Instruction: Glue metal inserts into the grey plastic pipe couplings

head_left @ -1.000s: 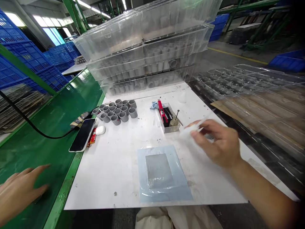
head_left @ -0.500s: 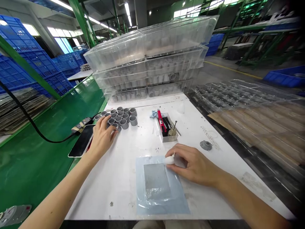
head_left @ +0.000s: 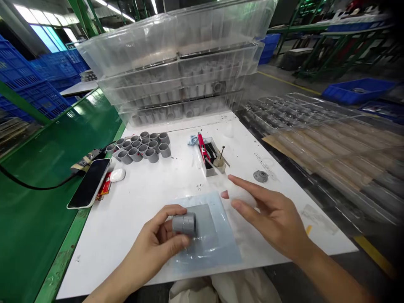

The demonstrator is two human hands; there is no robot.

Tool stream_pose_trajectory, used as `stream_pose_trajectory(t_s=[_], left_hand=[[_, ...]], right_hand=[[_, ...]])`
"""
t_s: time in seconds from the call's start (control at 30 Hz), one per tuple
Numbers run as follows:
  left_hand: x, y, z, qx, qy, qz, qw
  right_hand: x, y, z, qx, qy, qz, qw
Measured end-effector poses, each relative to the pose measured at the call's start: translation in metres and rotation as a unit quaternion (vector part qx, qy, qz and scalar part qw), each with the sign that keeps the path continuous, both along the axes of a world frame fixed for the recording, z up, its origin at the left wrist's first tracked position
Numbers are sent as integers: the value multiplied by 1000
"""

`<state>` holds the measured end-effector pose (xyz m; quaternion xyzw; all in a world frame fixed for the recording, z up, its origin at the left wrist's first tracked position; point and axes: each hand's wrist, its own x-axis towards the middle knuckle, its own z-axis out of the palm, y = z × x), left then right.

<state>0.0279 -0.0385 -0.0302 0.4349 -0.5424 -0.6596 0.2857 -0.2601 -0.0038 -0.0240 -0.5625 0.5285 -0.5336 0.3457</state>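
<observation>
My left hand (head_left: 158, 237) is closed around a short grey pipe fitting (head_left: 184, 224), with its open end facing right. The fitting is above a light blue sheet (head_left: 230, 240) bearing a grey square pad (head_left: 206, 214). To the right, my right hand (head_left: 274, 214) grips a small white squeeze bottle (head_left: 241, 196) between thumb and fingers. Its thin spout points up and left, blurred. Several more grey fittings (head_left: 152, 155) stand in a cluster at the back left of the white table (head_left: 135, 189).
A small box (head_left: 212, 171) with a red-handled tool (head_left: 201, 145) lies behind the sheet. A grey flanged part (head_left: 260, 176) sits right. A phone (head_left: 90, 183) and white case (head_left: 118, 174) lie left. Clear plastic trays (head_left: 176, 71) are stacked at the back.
My left hand has come from the cluster to above the blue sheet, bringing a grey fitting. My right hand has raised and tilted the white bottle. The camera view has shifted.
</observation>
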Motion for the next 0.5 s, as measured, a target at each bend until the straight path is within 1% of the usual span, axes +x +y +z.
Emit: stream_pose_trajectory(t_s=[0.1,0.17,0.2,0.27,0.37,0.5], left_hand=[[4,4,-3,19,11,10,1000],[7,6,-3,38,-11,-9,999],[8,6,-4,47,-22,-23,998],[10,7,-5,48,-40,-45,997],[12,7,-5,31,-78,-68,994],[13,6,-2,-2,-108,-88,990]], right_hand=[[15,35,-9,37,-59,-113,991],[28,52,-16,35,-101,-157,982],[35,58,-20,18,-116,-169,979],[48,65,-29,-43,-135,-180,974],[66,63,-41,-132,-124,-180,967],[78,59,-50,-196,-99,-187,958]])
